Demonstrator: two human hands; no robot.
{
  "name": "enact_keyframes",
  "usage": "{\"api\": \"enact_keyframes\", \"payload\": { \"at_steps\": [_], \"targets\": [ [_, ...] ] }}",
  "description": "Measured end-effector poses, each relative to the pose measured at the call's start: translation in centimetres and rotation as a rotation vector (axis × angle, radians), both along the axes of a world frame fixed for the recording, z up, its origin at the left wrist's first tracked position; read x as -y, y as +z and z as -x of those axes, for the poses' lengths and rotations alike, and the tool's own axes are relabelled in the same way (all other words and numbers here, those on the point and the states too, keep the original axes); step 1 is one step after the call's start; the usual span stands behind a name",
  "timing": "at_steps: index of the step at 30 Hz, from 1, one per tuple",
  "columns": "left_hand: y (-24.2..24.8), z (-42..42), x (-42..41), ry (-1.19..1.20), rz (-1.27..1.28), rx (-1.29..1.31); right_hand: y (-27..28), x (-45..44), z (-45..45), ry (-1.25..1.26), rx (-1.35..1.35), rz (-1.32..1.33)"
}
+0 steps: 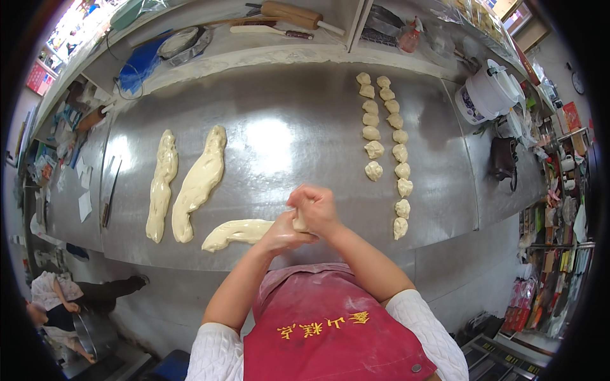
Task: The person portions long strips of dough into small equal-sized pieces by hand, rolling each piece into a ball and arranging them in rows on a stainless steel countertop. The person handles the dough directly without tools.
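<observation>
Close together near the front edge of the metal worktable (305, 143), my left hand (285, 233) and my right hand (315, 209) are both closed on a piece of pale dough (299, 223). A strip of dough (238, 233) runs left from beneath my left hand. Farther left lie two long, glossy dough strips (161, 190) (202, 183), apart from each other. Right of my hands, small dough lumps stand in two uneven rows, the inner row (371, 119) shorter than the outer row (401, 170). My fingers hide part of the held dough.
A long knife (112, 190) lies at the left. Rolling pins (290, 14) (91, 118), a spatula (269, 31) and a bowl (178, 43) are on the shelving. A white bucket (488, 95) and dark bag (503, 158) are at right. Another person (57, 305) is at lower left.
</observation>
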State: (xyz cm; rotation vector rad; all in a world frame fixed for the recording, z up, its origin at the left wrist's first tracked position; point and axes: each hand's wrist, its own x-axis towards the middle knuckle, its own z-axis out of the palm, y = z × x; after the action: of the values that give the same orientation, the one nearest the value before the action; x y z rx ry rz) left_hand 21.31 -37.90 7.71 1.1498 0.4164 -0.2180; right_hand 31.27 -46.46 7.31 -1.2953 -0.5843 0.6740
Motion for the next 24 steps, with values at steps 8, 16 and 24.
{"api": "enact_keyframes", "payload": {
  "at_steps": [8,16,24],
  "targets": [
    [1.2,-0.3,-0.7,-0.015,0.025,-0.076,1.7,-0.2,-0.3,0.046,0.357,-0.051],
    [0.3,-0.2,-0.6,0.065,0.068,-0.048,1.6,0.5,1.1,0.029,0.195,0.063],
    [-1.0,-0.3,2.2,0.335,-0.028,0.202,1.8,1.0,1.4,0.061,0.267,0.029]
  ]
}}
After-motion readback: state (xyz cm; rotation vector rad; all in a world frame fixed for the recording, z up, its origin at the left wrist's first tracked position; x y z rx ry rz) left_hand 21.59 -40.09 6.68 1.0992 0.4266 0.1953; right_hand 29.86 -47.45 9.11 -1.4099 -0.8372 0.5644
